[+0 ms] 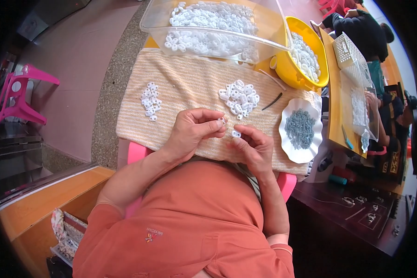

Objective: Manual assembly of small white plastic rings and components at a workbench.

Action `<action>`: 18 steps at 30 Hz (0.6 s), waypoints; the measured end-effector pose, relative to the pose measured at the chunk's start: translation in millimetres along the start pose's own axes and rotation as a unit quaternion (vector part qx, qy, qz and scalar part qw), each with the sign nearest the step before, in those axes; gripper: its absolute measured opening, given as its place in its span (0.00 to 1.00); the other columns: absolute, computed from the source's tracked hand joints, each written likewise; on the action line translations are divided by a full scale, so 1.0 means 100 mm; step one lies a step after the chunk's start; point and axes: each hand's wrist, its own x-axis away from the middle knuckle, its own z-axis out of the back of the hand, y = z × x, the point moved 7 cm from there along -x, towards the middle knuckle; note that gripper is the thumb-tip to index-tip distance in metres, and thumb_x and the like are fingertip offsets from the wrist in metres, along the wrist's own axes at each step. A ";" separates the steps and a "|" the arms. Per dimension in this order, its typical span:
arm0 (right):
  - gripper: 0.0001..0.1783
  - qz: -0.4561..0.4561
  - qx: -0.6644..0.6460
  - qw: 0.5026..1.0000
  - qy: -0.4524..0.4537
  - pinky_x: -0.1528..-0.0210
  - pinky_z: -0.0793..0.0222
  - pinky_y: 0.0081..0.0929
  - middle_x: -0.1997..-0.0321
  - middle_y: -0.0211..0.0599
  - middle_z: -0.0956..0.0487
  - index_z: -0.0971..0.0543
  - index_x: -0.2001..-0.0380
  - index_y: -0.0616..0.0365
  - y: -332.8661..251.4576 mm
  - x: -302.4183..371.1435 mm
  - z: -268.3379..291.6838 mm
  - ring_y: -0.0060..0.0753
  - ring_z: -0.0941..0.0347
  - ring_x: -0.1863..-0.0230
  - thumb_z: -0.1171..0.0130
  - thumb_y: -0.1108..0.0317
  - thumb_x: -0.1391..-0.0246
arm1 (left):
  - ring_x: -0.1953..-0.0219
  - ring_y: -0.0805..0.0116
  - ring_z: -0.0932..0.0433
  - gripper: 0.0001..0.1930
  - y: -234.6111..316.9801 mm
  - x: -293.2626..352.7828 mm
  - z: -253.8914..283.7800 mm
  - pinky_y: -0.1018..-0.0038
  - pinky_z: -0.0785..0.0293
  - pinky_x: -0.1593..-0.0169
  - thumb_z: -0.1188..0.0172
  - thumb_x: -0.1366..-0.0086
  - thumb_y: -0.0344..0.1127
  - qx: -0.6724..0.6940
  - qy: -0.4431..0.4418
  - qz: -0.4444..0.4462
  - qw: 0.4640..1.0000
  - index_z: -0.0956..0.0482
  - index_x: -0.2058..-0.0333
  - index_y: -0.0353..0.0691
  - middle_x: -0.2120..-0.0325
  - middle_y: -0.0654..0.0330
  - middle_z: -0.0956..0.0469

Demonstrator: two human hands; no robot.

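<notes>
My left hand point(192, 129) pinches a small white plastic piece point(222, 121) with holes between thumb and fingertips. Close beside it, my right hand point(254, 144) holds a white oval piece point(236, 134) with dark holes, also in a pinch. The two pieces are a short way apart above a striped beige towel point(185, 85). Beyond my hands lies a heap of white oval pieces point(239, 98). A smaller group of white pieces point(150, 101) lies to the left. At the right, a white scalloped plate point(287, 149) carries many tiny grey-blue parts point(301, 129), too small to name.
A clear plastic bin point(268, 39) of white pieces stands at the far side, beside a yellow basin point(319, 55) of more. A thin dark strip point(272, 101) lies near the plate. A person point(361, 32) works at another table on the right. A pink stool point(28, 95) stands left.
</notes>
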 end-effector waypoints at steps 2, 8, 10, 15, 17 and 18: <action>0.14 0.031 0.019 0.999 -0.004 0.62 0.23 0.22 0.67 0.36 0.21 0.25 0.54 0.68 0.00 -0.02 0.01 0.27 0.21 0.67 0.43 0.82 0.46 | 0.65 0.70 0.19 0.09 0.00 0.00 0.00 0.75 0.18 0.59 0.42 0.39 0.24 -0.004 0.000 0.000 1.000 0.23 0.58 0.31 0.66 0.55 0.20; 0.14 0.034 0.040 0.999 -0.013 0.62 0.23 0.21 0.68 0.35 0.21 0.25 0.54 0.68 -0.04 -0.01 -0.03 0.25 0.22 0.67 0.43 0.80 0.45 | 0.65 0.70 0.18 0.10 -0.01 0.00 0.02 0.76 0.18 0.60 0.41 0.39 0.24 -0.001 0.002 -0.003 1.000 0.23 0.58 0.31 0.66 0.55 0.20; 0.14 -0.005 0.037 0.999 -0.006 0.62 0.24 0.21 0.68 0.35 0.21 0.25 0.53 0.68 -0.01 0.01 -0.02 0.25 0.22 0.67 0.44 0.79 0.44 | 0.65 0.70 0.18 0.10 -0.01 0.00 0.01 0.76 0.18 0.60 0.41 0.39 0.24 -0.002 0.003 -0.002 1.000 0.23 0.58 0.31 0.66 0.55 0.20; 0.16 -0.003 0.054 0.999 -0.004 0.63 0.24 0.21 0.69 0.35 0.21 0.26 0.51 0.67 -0.01 0.01 0.00 0.25 0.22 0.68 0.44 0.78 0.43 | 0.65 0.70 0.19 0.09 -0.01 -0.01 0.01 0.76 0.18 0.60 0.42 0.39 0.24 0.000 0.000 -0.003 1.000 0.23 0.58 0.31 0.66 0.56 0.20; 0.17 -0.017 0.052 0.998 -0.007 0.64 0.25 0.19 0.67 0.35 0.21 0.27 0.51 0.68 0.01 0.02 0.00 0.23 0.23 0.67 0.43 0.77 0.44 | 0.65 0.70 0.19 0.09 -0.01 -0.01 0.01 0.76 0.18 0.59 0.42 0.39 0.23 -0.002 0.000 -0.005 1.000 0.23 0.58 0.31 0.66 0.56 0.20; 0.18 -0.032 0.050 0.998 -0.010 0.64 0.27 0.18 0.64 0.34 0.22 0.27 0.50 0.68 0.03 0.02 0.00 0.22 0.23 0.66 0.43 0.76 0.44 | 0.65 0.70 0.19 0.09 -0.01 -0.01 0.01 0.76 0.18 0.59 0.42 0.39 0.23 -0.003 0.000 -0.006 1.000 0.23 0.58 0.31 0.66 0.56 0.20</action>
